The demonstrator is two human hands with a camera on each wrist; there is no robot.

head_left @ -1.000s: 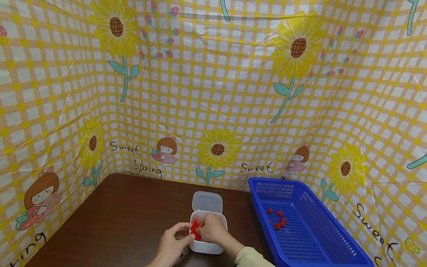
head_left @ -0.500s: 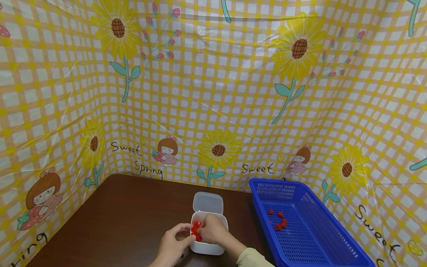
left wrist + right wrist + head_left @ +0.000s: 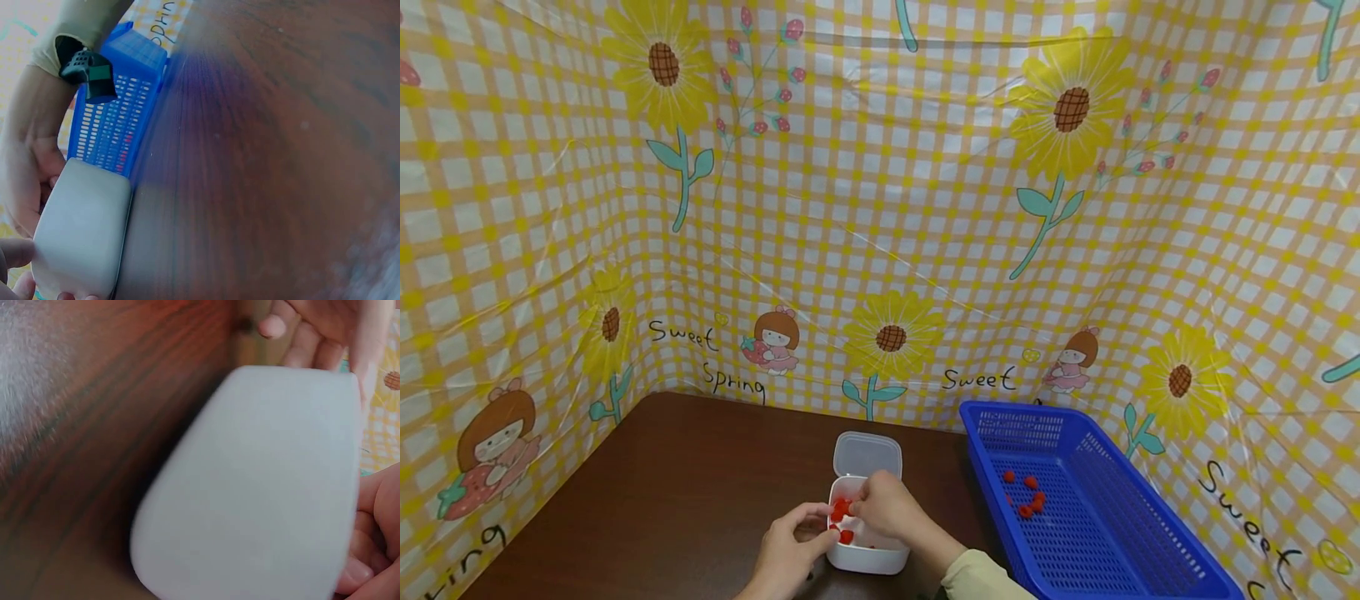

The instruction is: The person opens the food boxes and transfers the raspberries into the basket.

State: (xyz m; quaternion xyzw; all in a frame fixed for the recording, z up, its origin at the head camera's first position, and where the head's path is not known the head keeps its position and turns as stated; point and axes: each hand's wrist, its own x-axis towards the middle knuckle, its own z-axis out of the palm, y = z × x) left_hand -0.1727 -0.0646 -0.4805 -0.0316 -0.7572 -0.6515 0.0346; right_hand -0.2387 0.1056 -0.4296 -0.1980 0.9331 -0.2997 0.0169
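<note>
A white plastic box (image 3: 868,560) with a translucent lid (image 3: 868,456) folded back stands on the brown table. Several small red raspberries (image 3: 846,537) lie inside, mostly along its left side. My left hand (image 3: 786,546) holds the box at its left wall, thumb near the front corner and fingers at the rim. Over the box, my right hand (image 3: 886,508) has its fingers curled down and pinches a red raspberry (image 3: 847,505) by the pile; the fingertips are partly hidden. Both wrist views show mainly the outside of the box (image 3: 84,225), with the raspberries hidden behind its wall.
To the right stands a blue perforated basket (image 3: 1105,508) with several red raspberries (image 3: 1031,482) near its left side. The dark wooden table (image 3: 700,492) ends at a checked sunflower cloth (image 3: 820,275), which hangs around the back and sides.
My right hand has risen slightly and shifted to the right, so more of the box's white inside and a separate raspberry show. My left hand stays at the box wall.
</note>
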